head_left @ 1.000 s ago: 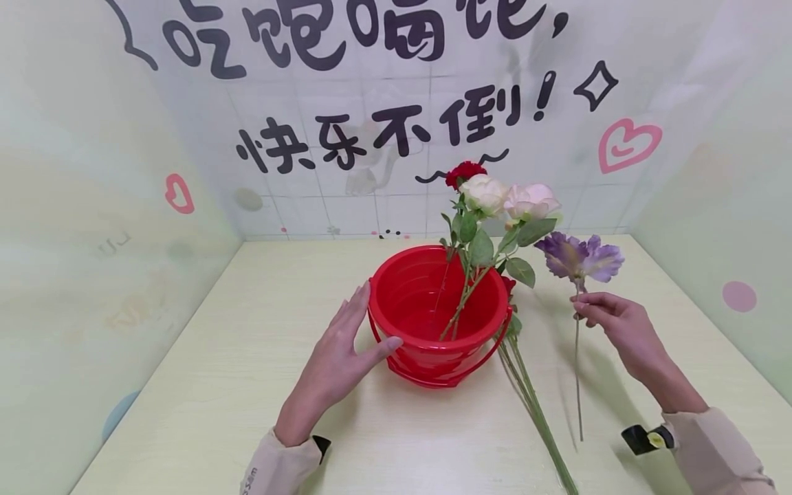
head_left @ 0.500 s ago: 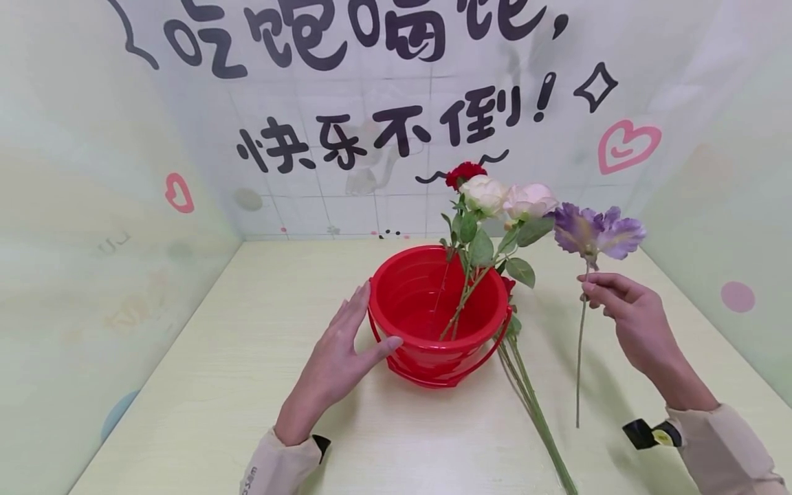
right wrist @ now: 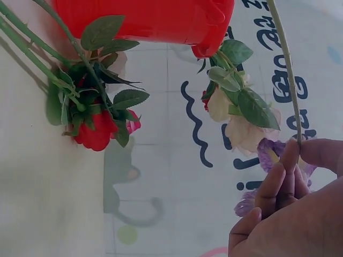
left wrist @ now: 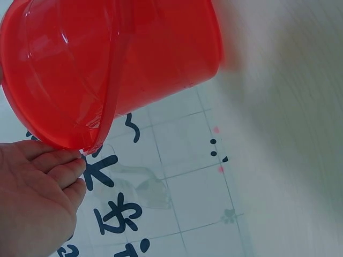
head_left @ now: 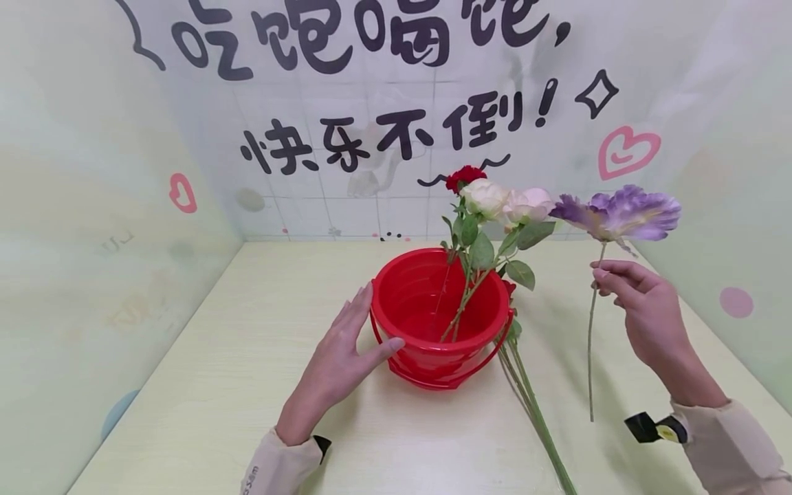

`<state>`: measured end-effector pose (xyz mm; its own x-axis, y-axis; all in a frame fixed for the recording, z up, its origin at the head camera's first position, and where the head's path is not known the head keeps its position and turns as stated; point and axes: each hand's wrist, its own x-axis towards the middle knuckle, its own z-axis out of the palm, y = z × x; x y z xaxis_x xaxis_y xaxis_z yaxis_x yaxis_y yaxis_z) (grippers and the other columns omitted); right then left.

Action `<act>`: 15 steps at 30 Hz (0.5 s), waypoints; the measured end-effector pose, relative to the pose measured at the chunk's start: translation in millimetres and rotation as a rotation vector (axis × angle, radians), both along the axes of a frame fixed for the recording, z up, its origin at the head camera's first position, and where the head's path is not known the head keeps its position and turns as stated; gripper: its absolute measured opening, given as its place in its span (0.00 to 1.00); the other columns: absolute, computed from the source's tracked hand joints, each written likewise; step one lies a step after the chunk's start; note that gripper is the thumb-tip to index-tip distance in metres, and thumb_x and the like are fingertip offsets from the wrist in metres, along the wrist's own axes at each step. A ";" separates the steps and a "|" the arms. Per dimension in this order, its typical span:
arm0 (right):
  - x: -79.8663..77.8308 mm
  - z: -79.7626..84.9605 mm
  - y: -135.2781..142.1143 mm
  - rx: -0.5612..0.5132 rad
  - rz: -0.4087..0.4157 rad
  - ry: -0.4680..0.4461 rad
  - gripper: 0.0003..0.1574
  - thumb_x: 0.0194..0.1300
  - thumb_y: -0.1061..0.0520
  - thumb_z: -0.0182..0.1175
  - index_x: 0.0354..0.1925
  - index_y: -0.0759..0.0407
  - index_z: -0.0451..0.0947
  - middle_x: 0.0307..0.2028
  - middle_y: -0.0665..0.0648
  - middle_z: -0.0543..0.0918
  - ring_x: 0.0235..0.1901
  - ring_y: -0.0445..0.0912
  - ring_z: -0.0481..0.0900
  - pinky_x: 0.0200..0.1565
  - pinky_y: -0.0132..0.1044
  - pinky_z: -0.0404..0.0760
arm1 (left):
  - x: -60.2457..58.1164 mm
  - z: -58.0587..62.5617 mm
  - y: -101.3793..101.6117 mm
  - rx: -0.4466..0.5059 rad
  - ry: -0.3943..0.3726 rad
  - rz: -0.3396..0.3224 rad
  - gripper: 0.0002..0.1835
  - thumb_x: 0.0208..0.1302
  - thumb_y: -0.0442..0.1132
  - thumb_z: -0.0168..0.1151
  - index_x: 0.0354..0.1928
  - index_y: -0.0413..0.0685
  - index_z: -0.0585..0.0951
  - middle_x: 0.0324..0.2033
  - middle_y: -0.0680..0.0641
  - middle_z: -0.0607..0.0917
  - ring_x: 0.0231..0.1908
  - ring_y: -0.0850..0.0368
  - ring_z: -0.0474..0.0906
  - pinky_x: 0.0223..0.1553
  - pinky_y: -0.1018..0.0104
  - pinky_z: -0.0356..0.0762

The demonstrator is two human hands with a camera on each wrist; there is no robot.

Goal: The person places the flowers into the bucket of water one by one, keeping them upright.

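Note:
A red bucket [head_left: 433,368] stands mid-table with its handle lowered along its near side. My left hand [head_left: 337,361] touches the bucket's left rim, fingers extended and thumb apart; the left wrist view shows its fingertips against the rim. Between thumb and fingers, my right hand [head_left: 656,320] pinches the stem of a purple artificial flower [head_left: 631,213], just under the bloom. That flower is held upright above the table, right of the bucket. Inside the bucket lean a red carnation [head_left: 465,178], a white rose [head_left: 485,199] and a pale pink rose [head_left: 529,205].
More stems [head_left: 541,419] lie on the table [head_left: 223,399] right of the bucket, pointing toward the front edge. Their heads, including a red rose [right wrist: 96,131], show in the right wrist view. A printed back wall [head_left: 334,213] and side walls enclose the table.
My right hand has lifted the purple flower and moved it to the right, and its bloom has tilted. My left hand stays at the bucket, and the bucket has not moved.

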<state>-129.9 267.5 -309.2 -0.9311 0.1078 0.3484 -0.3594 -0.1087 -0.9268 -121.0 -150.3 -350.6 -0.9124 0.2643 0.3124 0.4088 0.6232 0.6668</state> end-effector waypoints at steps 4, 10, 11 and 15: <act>0.1 3.7 1.2 -0.018 -0.020 0.005 0.13 0.74 0.68 0.60 0.41 0.55 0.89 0.37 0.45 0.90 0.33 0.38 0.81 0.36 0.29 0.66 | 0.3 0.0 0.3 -0.001 -0.006 0.002 0.52 0.65 0.69 0.64 0.84 0.62 0.52 0.81 0.54 0.55 0.79 0.49 0.51 0.69 0.39 0.65; 2.4 13.5 -2.6 -0.075 -0.044 0.041 0.11 0.72 0.69 0.61 0.41 0.59 0.88 0.37 0.46 0.90 0.32 0.37 0.82 0.37 0.29 0.64 | 0.4 0.0 0.2 -0.006 -0.006 0.002 0.52 0.65 0.69 0.64 0.84 0.62 0.52 0.81 0.54 0.55 0.79 0.49 0.50 0.71 0.40 0.62; 2.9 15.1 -3.5 -0.086 -0.047 0.049 0.11 0.72 0.70 0.61 0.41 0.59 0.88 0.37 0.46 0.90 0.32 0.37 0.82 0.37 0.29 0.64 | 0.3 0.0 0.3 -0.006 -0.005 0.002 0.52 0.65 0.69 0.64 0.84 0.62 0.52 0.81 0.53 0.55 0.79 0.49 0.50 0.71 0.40 0.61; 4.2 21.2 -8.0 -0.110 -0.049 0.078 0.10 0.72 0.70 0.61 0.41 0.60 0.88 0.39 0.47 0.90 0.33 0.38 0.82 0.37 0.29 0.65 | -0.2 -0.2 0.5 -0.009 0.001 0.000 0.52 0.65 0.69 0.64 0.84 0.61 0.52 0.81 0.52 0.55 0.79 0.49 0.50 0.72 0.41 0.60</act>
<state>-125.7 259.5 -288.0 -0.8944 0.1938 0.4032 -0.4373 -0.1891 -0.8792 -121.2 -149.8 -350.8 -0.9123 0.2670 0.3104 0.4090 0.6295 0.6606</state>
